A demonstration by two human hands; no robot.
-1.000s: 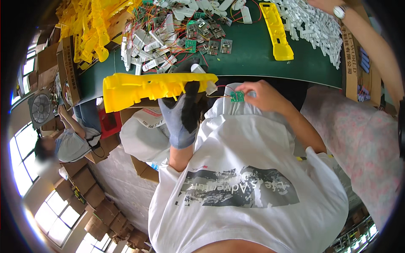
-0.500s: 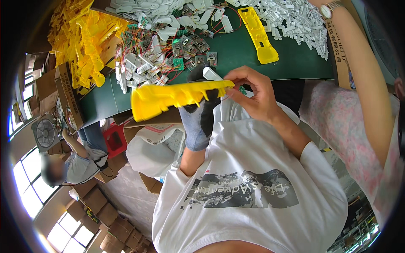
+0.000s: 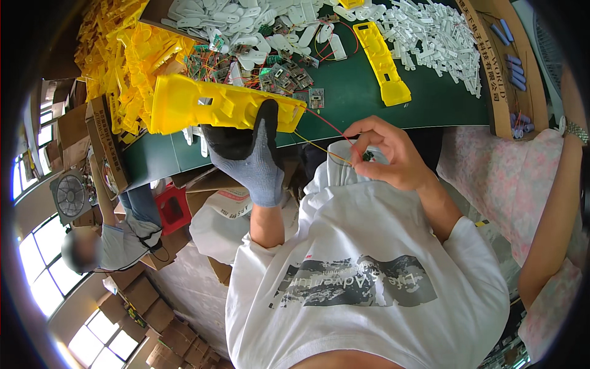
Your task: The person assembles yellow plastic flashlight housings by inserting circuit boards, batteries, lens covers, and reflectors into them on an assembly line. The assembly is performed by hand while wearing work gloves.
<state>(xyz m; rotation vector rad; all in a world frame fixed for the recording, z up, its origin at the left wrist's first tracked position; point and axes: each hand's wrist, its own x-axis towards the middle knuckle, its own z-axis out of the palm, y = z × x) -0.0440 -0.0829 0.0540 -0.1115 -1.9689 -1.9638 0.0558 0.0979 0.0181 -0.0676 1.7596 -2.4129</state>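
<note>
My left hand, in a grey and black glove, grips a long yellow plastic shell from below, its thumb over the near edge. The shell's moulded hollows and a cut-out are visible. A red wire and a yellow wire stretch from the shell's right end to my bare right hand. Between that hand's curled fingers is a small dark green part, perhaps a little circuit board, mostly hidden by the fingers.
On the green table lie another yellow shell, a heap of yellow shells, wired circuit boards and white plastic pieces. Purple cylinders fill part of a cardboard box at right. A co-worker's arm is close by.
The yellow shell has moved left and turned, showing its hollows. My right hand has drawn away from it, with the wires now stretched between. The co-worker's arm at right has come down.
</note>
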